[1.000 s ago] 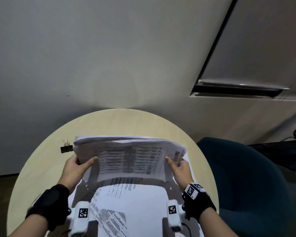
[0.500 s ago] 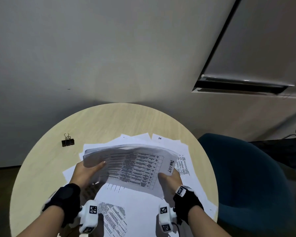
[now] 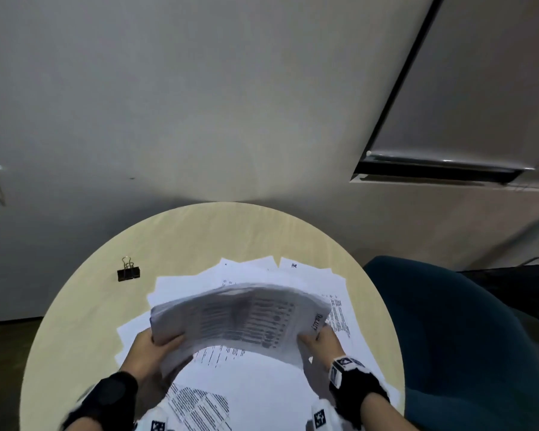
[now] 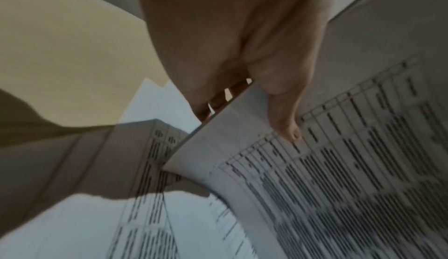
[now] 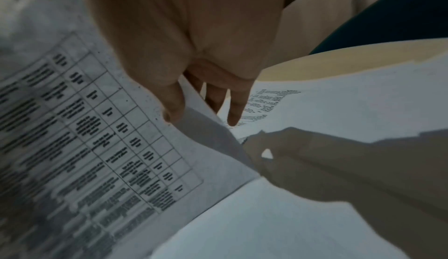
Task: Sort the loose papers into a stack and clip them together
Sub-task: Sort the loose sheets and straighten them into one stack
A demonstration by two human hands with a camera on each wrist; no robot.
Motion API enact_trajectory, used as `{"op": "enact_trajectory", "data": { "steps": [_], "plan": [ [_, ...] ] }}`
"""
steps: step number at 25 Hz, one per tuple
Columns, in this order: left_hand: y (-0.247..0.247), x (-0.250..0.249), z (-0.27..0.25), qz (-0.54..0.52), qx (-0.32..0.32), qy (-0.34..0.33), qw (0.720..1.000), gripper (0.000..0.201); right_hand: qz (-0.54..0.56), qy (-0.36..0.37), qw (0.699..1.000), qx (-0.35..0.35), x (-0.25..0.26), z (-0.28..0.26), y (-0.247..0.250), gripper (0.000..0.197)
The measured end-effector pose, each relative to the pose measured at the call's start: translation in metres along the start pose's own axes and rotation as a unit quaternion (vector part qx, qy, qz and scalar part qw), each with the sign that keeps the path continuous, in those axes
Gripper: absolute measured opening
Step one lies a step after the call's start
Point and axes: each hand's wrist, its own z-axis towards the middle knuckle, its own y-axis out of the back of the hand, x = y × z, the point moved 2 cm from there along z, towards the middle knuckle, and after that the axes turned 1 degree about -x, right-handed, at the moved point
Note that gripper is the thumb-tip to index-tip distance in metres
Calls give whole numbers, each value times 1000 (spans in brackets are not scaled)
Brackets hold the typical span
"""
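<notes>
A bundle of printed papers (image 3: 240,318), topped by a sheet with a table, is held above the round table, bowed upward in the middle. My left hand (image 3: 156,343) grips its left edge, thumb on top (image 4: 283,113) and fingers beneath. On the opposite edge my right hand (image 3: 319,340) pinches the bundle (image 5: 97,129) the same way. More loose sheets (image 3: 262,393) lie spread on the table under the bundle. A black binder clip (image 3: 128,272) lies alone at the far left of the table, away from both hands.
The round, light wooden table (image 3: 224,231) stands against a pale wall. A dark teal chair (image 3: 455,331) sits close on the right. Bare tabletop shows at the back and left, around the clip.
Both hands have lowered the bundle and drawn it toward me, uncovering the loose sheets behind it. The bundle now bows upward in the middle. The clip has not moved.
</notes>
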Motion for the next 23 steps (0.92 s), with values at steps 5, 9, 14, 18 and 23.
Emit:
{"op": "enact_trajectory", "data": {
  "steps": [5,9,14,18,23],
  "plan": [
    [20,-47,0,55,29,-107,992,59,-43,145,987,-58,53,11,29,23],
    [8,-102,-3,189,-136,-255,938,104,-111,257,954,-103,125,18,51,37],
    [-18,-128,3,230,-42,-279,931,66,-229,365,901,-49,193,9,54,29],
    [-21,-92,17,203,60,-168,963,25,-235,374,896,-51,200,20,39,28],
    [5,-25,1,128,18,40,991,28,-148,116,981,-54,84,47,30,62]
  ]
}}
